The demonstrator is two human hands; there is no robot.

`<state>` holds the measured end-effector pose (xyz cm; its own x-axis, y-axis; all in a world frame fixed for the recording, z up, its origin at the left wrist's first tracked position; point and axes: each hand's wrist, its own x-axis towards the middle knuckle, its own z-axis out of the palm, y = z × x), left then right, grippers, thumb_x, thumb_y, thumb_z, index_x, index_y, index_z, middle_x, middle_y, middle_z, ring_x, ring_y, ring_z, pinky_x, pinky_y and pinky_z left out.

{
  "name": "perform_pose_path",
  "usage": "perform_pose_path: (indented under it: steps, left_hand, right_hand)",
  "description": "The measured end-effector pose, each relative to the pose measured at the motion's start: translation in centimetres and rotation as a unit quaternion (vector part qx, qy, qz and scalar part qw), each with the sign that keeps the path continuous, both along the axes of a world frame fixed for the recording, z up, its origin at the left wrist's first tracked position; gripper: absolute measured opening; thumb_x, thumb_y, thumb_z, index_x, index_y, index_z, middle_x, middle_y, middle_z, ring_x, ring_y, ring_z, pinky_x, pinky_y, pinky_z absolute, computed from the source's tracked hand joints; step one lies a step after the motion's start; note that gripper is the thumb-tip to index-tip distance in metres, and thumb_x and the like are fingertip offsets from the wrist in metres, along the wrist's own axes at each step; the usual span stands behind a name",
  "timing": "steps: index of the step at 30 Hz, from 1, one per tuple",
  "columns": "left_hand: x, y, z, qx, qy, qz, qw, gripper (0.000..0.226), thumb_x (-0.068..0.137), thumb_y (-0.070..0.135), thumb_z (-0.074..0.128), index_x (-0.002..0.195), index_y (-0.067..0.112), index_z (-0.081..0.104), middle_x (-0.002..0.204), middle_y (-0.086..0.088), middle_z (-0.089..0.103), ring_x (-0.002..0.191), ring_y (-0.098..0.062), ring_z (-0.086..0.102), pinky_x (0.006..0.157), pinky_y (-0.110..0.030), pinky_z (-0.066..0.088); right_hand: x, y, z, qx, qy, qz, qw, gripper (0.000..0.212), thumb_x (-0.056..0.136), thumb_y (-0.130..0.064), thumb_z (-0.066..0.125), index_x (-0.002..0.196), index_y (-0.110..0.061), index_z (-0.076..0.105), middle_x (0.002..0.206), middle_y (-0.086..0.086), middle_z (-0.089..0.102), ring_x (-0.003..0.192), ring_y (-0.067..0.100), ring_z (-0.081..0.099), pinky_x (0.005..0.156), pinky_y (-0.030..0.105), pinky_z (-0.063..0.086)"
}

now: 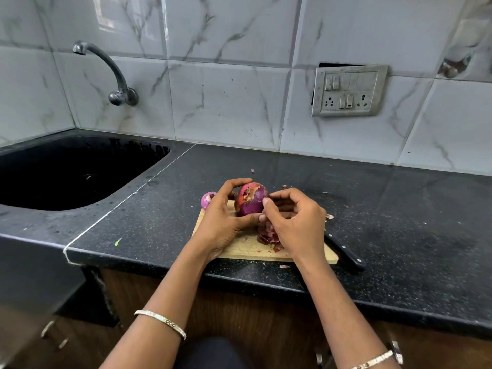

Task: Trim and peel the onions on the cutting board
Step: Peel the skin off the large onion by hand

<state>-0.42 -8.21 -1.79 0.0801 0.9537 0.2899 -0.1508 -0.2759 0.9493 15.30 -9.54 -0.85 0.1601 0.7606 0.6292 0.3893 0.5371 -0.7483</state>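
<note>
My left hand (222, 213) grips a large red onion (250, 199) from its left side, holding it above the wooden cutting board (245, 247). Patches of dry orange skin still cling to the onion's top. My right hand (294, 222) pinches the onion's skin at its right side with thumb and fingers. A pile of peeled onion skins (267, 234) lies on the board under my right hand. A smaller onion (207, 199) sits at the board's far left corner, partly hidden by my left hand.
A black-handled knife (348, 254) lies on the dark counter just right of the board. Loose skin scraps dot the counter around it. A black sink (66, 171) with a wall tap (106, 70) lies to the left. A socket panel (348, 90) is on the tiled wall.
</note>
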Motion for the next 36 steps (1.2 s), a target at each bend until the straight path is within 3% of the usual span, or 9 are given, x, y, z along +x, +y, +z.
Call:
perform_pose_path:
  steps: [3, 7, 19, 22, 25, 29, 36]
  left_hand:
    - [0.1, 0.0, 0.0, 0.007, 0.009, 0.011, 1.000, 0.075, 0.062, 0.007, 0.092, 0.127, 0.028, 0.062, 0.125, -0.013, 0.059, 0.103, -0.027, 0.074, 0.081, -0.045, 0.064]
    - [0.1, 0.0, 0.1, -0.013, -0.016, -0.005, 1.000, 0.075, 0.064, -0.001, 0.090, 0.128, 0.025, 0.061, 0.122, -0.013, 0.060, 0.098, -0.029, 0.076, 0.077, -0.044, 0.064]
    - [-0.4, 0.4, -0.2, -0.052, -0.044, -0.043, 0.997, 0.078, 0.062, 0.010, 0.092, 0.132, 0.029, 0.066, 0.136, -0.013, 0.060, 0.114, -0.031, 0.070, 0.091, -0.049, 0.061]
    - [-0.4, 0.5, -0.3, -0.056, -0.044, -0.046, 0.996, 0.078, 0.062, 0.011, 0.094, 0.132, 0.031, 0.067, 0.135, -0.014, 0.061, 0.116, -0.032, 0.069, 0.094, -0.051, 0.059]
    - [-0.4, 0.4, -0.2, -0.056, -0.049, -0.045, 0.996, 0.077, 0.062, 0.010, 0.095, 0.131, 0.030, 0.067, 0.135, -0.014, 0.062, 0.114, -0.031, 0.070, 0.090, -0.047, 0.061]
    - [-0.3, 0.0, 0.0, -0.044, -0.042, -0.042, 0.997, 0.075, 0.064, 0.002, 0.090, 0.130, 0.027, 0.067, 0.133, -0.013, 0.060, 0.112, -0.030, 0.071, 0.081, -0.047, 0.063]
    - [-0.3, -0.1, 0.0, -0.034, -0.041, -0.048, 0.997, 0.075, 0.067, -0.015, 0.084, 0.128, 0.025, 0.066, 0.130, -0.016, 0.056, 0.107, -0.030, 0.073, 0.075, -0.046, 0.064]
  right_hand:
    - [0.0, 0.0, 0.0, 0.008, -0.031, -0.010, 0.999, 0.005, 0.088, -0.020, 0.078, 0.085, -0.017, 0.075, 0.071, -0.010, 0.073, 0.069, 0.003, 0.070, 0.065, 0.013, 0.053]
    - [0.1, 0.1, 0.0, 0.015, -0.058, -0.031, 0.998, 0.008, 0.093, -0.019, 0.074, 0.085, -0.019, 0.073, 0.070, -0.015, 0.069, 0.073, -0.001, 0.066, 0.065, 0.004, 0.042]
    - [1.0, 1.0, -0.5, 0.024, -0.001, -0.149, 0.989, 0.006, 0.097, -0.015, 0.068, 0.094, -0.013, 0.072, 0.080, -0.012, 0.066, 0.076, -0.006, 0.061, 0.066, 0.003, 0.043]
    - [1.1, 0.9, -0.5, 0.026, 0.007, -0.162, 0.986, 0.005, 0.096, -0.014, 0.068, 0.096, -0.015, 0.072, 0.083, -0.013, 0.066, 0.081, -0.006, 0.062, 0.070, 0.008, 0.047]
    - [0.8, 0.6, -0.2, 0.020, -0.009, -0.141, 0.990, 0.019, 0.089, -0.012, 0.070, 0.107, -0.020, 0.073, 0.096, -0.011, 0.069, 0.090, 0.003, 0.064, 0.083, 0.018, 0.050]
    - [0.3, 0.4, 0.0, 0.026, -0.053, -0.085, 0.995, 0.023, 0.087, -0.027, 0.074, 0.110, -0.022, 0.074, 0.103, -0.012, 0.068, 0.099, 0.010, 0.065, 0.090, 0.031, 0.053]
    - [0.2, 0.5, -0.3, 0.053, -0.062, -0.045, 0.996, 0.023, 0.089, -0.029, 0.079, 0.107, -0.016, 0.080, 0.096, -0.011, 0.073, 0.091, -0.008, 0.066, 0.079, 0.009, 0.051]
